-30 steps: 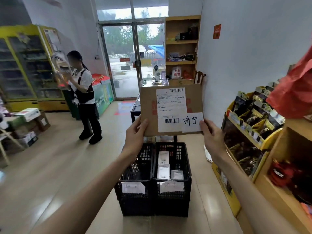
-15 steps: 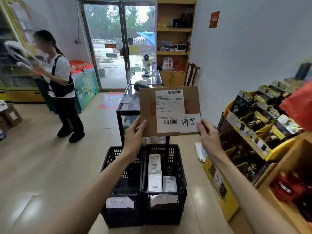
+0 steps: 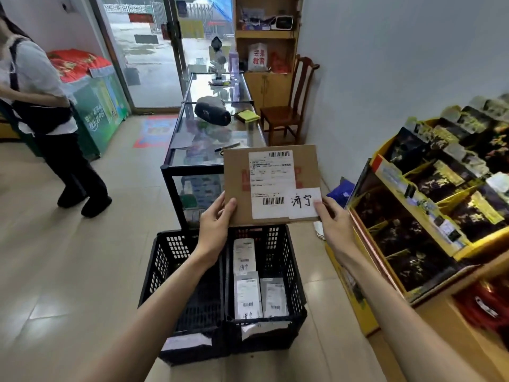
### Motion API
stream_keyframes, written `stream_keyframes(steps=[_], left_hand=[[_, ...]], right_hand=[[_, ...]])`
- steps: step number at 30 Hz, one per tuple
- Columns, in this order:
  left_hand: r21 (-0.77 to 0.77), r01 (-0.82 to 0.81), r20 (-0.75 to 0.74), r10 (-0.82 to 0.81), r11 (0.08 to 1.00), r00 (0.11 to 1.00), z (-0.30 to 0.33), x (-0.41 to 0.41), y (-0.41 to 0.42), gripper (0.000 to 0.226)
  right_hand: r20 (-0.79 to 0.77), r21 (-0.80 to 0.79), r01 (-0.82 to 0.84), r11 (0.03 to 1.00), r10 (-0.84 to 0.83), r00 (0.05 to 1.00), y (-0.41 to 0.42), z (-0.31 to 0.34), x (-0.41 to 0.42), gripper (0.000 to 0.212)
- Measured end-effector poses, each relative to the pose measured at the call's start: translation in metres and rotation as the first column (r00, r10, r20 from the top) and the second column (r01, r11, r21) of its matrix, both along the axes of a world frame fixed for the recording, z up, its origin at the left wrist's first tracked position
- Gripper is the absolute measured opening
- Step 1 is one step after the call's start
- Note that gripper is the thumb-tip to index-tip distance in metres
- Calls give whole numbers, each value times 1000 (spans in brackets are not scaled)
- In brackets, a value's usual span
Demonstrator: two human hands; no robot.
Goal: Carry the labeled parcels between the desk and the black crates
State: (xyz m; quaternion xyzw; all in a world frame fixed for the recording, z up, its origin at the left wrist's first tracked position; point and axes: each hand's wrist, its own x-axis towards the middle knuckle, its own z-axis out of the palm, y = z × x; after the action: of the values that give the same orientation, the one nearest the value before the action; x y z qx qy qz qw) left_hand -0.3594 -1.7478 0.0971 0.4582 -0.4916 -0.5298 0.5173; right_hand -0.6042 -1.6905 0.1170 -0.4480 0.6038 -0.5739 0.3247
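Small shop interior with pale tiled floor [image 3: 68, 271], white wall at right, glass door at far centre. Glass-topped desk [image 3: 209, 139] running away from near centre, with a black cylindrical speaker [image 3: 212, 113] and a yellow-green cloth [image 3: 247, 116] on top. Wooden chair [image 3: 289, 106] just right of the desk, against the wall. Yellow display rack [image 3: 429, 205] of dark packets along the right side. Another person [image 3: 41, 106] standing at far left.

Flat cardboard parcel [image 3: 271, 186] held up in the air above the crates, label side facing the camera, white shipping label plus a small white handwritten tag at its lower right corner. Left hand [image 3: 216, 224] gripping the lower left corner, thumb curled over the front face, fingers hidden behind. Right hand [image 3: 334, 219] pinching the lower right corner, thumb pressed on the handwritten tag, fingers hidden behind.

Two black crates side by side on the floor, touching, just near of the desk. Left crate [image 3: 176, 274] contents hard to make out; right crate [image 3: 292, 271] holding several white labelled parcels [image 3: 248, 293] standing on edge. Paper tags hanging on the near walls of both.
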Motion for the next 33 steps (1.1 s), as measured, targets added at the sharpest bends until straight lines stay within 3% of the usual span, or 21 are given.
stream_keyframes(steps=[12, 19, 25, 30, 33], left_hand=[[197, -76, 66, 65, 977, 996, -44, -70, -107, 50], [249, -148, 145, 114, 957, 983, -74, -103, -160, 45], [348, -193, 199, 128, 918, 971, -122, -101, -181, 51], [409, -183, 195, 110, 894, 975, -173, -94, -190, 23], [431, -172, 204, 90, 886, 975, -208, -89, -193, 33]], right_hand=[[25, 115, -105, 988, 103, 994, -125, -59, -74, 25], [31, 210, -180, 961, 177, 984, -201, -104, -114, 15], [32, 288, -184, 940, 182, 983, -228, -156, -113, 19], [77, 358, -168, 918, 150, 986, -232, -208, -103, 20], [94, 405, -144, 903, 116, 989, -230, -243, -97, 26]])
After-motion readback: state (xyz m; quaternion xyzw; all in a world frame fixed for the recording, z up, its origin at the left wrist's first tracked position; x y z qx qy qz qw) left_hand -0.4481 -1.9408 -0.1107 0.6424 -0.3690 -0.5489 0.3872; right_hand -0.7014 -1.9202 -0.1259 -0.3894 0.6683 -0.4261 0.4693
